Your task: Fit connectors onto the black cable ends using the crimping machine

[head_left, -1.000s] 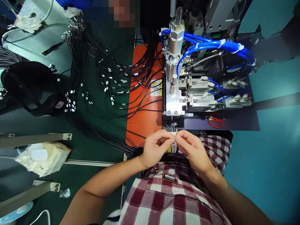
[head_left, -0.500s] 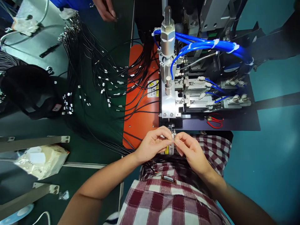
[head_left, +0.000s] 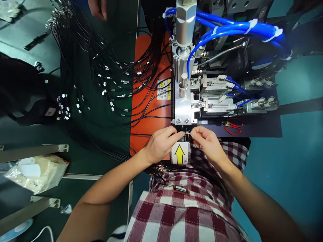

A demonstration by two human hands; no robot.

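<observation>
My left hand is closed, its thumb and forefinger pinching a black cable near its stripped end; most of that cable is hidden by the hand. Thin coloured wires, red, white and blue among them, fan out of the end. From the right, my right hand pinches the tips of these wires. Both hands are at the front edge of a metal pneumatic press, just below its plate. Under the fingers is a round white part with a yellow arrow.
Black cables with metal ends spread over the green table and orange plate. Red-handled snips lie at the right. Blue air hoses arch over the press. Bare wire ends lie by my lap. Another person's hand is at top left.
Both hands have moved slightly up, closer to the press. The coloured wires now show spread between the fingertips, and the arrow label is uncovered. The view has shifted a little.
</observation>
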